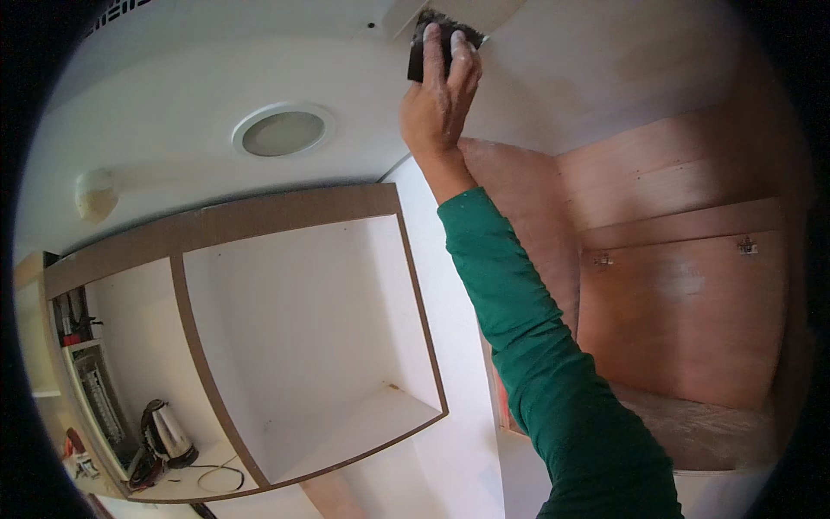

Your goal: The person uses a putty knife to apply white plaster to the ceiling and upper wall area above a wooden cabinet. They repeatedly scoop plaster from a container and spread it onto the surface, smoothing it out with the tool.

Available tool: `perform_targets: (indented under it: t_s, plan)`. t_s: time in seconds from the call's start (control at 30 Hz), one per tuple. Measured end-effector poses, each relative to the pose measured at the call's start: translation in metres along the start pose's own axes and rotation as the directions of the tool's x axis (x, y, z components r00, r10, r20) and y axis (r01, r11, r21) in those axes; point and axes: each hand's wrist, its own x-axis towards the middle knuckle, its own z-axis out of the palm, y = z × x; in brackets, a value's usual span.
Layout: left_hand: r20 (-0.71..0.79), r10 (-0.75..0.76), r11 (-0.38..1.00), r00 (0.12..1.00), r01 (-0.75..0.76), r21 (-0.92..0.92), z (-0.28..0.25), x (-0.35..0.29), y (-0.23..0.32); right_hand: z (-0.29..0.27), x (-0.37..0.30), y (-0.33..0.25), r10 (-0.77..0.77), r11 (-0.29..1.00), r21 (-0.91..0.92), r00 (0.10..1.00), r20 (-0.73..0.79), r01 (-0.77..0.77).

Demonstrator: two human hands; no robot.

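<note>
My right hand (441, 104) reaches up to the white ceiling (363, 104), its green-sleeved arm (536, 346) rising from the lower right. Its fingers are closed on a dark, flat-sided block (418, 62) with a ragged upper edge, pressed against the ceiling or very near it. Whether the block is a sanding pad or a scraper, I cannot tell. Whitish dust or paste marks the fingers. Beside the block, a pale strip (406, 12) and a tan patch (497, 16) show on the ceiling. My left hand is out of view.
A round recessed light (283, 131) and a small domed fixture (97, 197) sit in the ceiling. Open white-lined cabinets (311, 329) hang at left; one holds a metal kettle (170, 435). A brown wooden cabinet (683, 320) with hinges stands right of my arm.
</note>
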Motion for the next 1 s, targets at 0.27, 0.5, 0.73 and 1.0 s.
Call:
perform_targets:
  t_s: [0.27, 0.5, 0.73, 1.0]
  plan:
    - [-0.110, -0.097, 0.988, 0.989, 0.082, -0.132, 0.003, 0.017, 0.016, -0.010, -0.045, -0.013, 0.031, 0.998, 0.053, 0.981, 0.191, -0.042]
    - [-0.237, -0.174, 0.870, 0.956, 0.036, -0.492, 0.006, 0.123, 0.095, -0.131, -0.105, -0.050, 0.121, 0.729, 0.397, 0.675, 0.728, -0.558]
    - [0.030, -0.378, 0.235, 0.925, 0.127, -0.964, 0.014, 0.214, 0.157, -0.301, -0.148, -0.118, -0.424, 0.252, 0.436, 0.306, 0.852, -0.864]
    - [0.000, -0.029, 0.475, 1.000, 0.014, -0.880, 0.046, 0.207, 0.229, -0.348, -0.160, -0.044, -0.338, 0.756, 0.214, -0.088, 0.937, -0.619]
